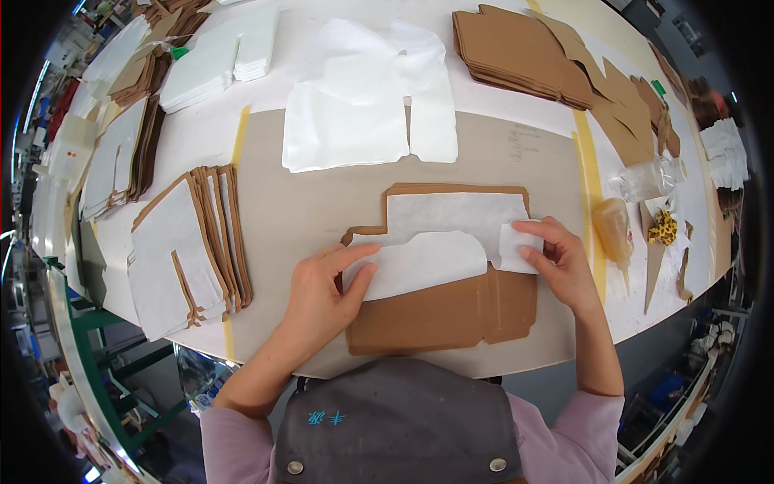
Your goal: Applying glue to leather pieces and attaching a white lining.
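At the near edge of the tabletop, both hands press flat on one workpiece: a brown die-cut cardboard blank lying flat, with a white thin liner sheet cut to a similar stepped outline laid over its upper half. Left hand lies palm down, fingers spread loosely, forefinger and thumb resting on the liner's left lower edge; it grips nothing, apparently pinning the sheet so it cannot slide. Right hand has its fingers curled lightly over the liner's small right-hand tab, fingertips on top, holding the tab down against the brown blank; whether the thumb is under the tab cannot be told. Liner's rounded lower flap sits between the two hands, brown card exposed below it and along the top rim, so the white piece looks set slightly inside the brown outline. Just left, a fanned stack of brown blanks already faced with white lies within reach of the left hand. Beyond the workpiece, loose white liner sheets are spread. Far right, a stack of bare brown blanks. Near the right hand stand an amber squeeze bottle with a nozzle, tipped on its side, and a clear plastic bottle, also lying down.
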Action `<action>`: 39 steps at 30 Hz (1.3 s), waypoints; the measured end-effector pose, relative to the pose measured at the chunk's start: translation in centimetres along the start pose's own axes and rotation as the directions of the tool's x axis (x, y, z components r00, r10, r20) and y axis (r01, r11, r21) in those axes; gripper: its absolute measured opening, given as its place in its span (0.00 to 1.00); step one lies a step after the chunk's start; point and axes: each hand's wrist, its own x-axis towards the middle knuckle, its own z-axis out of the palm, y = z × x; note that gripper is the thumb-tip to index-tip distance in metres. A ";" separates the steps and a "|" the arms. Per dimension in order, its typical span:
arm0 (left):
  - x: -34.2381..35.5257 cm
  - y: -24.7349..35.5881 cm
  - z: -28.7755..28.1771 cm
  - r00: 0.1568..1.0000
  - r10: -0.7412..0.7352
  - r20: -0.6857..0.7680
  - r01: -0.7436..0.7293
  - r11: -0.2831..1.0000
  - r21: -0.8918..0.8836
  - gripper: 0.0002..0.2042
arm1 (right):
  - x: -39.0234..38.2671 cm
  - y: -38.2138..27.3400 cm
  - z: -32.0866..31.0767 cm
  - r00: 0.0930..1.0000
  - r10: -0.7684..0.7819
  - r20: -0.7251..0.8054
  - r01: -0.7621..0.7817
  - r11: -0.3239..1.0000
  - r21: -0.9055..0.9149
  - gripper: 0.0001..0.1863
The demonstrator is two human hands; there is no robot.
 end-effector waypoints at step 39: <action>-1.1 -0.7 -0.2 0.997 0.026 -0.072 -0.025 1.000 0.008 0.12 | 0.4 -1.2 0.3 1.000 0.026 -0.011 -0.028 0.984 -0.176 0.16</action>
